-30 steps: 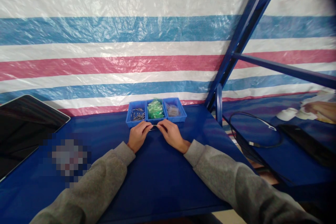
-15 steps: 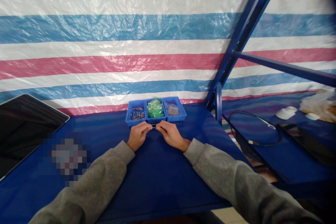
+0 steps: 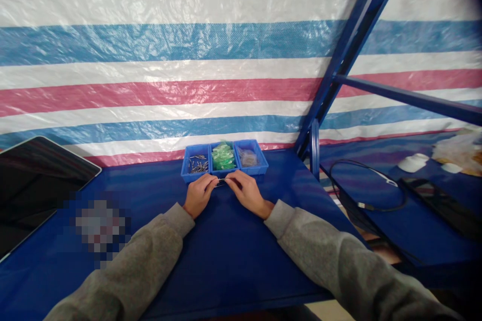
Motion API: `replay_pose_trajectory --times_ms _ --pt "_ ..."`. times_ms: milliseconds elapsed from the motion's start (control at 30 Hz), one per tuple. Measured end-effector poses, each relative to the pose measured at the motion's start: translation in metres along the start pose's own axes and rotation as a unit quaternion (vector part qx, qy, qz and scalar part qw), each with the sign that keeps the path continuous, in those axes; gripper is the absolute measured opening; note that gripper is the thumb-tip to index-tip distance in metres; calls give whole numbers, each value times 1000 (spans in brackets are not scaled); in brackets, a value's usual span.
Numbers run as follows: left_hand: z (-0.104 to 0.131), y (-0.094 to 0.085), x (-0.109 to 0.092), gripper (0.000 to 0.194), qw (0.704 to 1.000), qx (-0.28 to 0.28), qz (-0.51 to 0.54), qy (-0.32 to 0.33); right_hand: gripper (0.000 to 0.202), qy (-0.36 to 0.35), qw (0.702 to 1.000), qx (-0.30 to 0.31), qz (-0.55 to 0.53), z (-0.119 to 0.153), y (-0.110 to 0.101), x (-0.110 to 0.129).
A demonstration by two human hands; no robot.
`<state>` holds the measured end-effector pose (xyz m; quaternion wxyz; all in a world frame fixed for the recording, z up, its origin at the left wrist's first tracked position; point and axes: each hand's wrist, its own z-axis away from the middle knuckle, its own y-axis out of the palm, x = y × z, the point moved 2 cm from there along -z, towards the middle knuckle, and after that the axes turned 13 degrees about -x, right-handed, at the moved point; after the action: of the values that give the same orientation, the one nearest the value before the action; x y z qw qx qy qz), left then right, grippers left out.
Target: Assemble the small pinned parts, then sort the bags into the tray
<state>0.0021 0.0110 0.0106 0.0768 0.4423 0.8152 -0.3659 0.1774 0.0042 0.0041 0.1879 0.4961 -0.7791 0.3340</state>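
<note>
Three small blue bins stand side by side: the left bin [image 3: 185,166] has thin metal pieces [image 3: 198,164] in it, the middle one a green plastic bundle [image 3: 223,155], the right one clear plastic pieces [image 3: 248,157]. Just in front of them my left hand [image 3: 198,194] pinches one end of a small thin metallic piece [image 3: 222,179]. My right hand [image 3: 246,193] pinches its other end. The piece spans the short gap between my fingertips; its details are too small to tell.
A dark flat screen [image 3: 33,185] lies at the left, beside a pixelated patch. To the right are a blue metal frame [image 3: 327,95], a black cable [image 3: 371,208], a white object [image 3: 413,162], a dark flat device [image 3: 437,200] and a plastic bag [image 3: 459,148].
Between my fingertips the thin piece shows a little differently, and my right fingertips are slightly farther from the left ones. Both hands stay in front of the bins.
</note>
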Motion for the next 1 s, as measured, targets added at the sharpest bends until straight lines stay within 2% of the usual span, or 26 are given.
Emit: replay_pose_trajectory --times_ms 400,567,733,1000 --pt "-1 -2 -2 19 1000 -28 13 -1 25 -7 1000 5 17 1 1 -2" --pt "-1 -3 1 18 998 -58 -1 -21 13 25 993 -12 117 2 3 -7" --pt "-2 -2 3 20 996 -75 -15 -40 3 61 964 41 254 5 10 -20" --pt "-2 -2 4 19 997 -63 -8 -40 13 60 952 84 289 5 12 -20"
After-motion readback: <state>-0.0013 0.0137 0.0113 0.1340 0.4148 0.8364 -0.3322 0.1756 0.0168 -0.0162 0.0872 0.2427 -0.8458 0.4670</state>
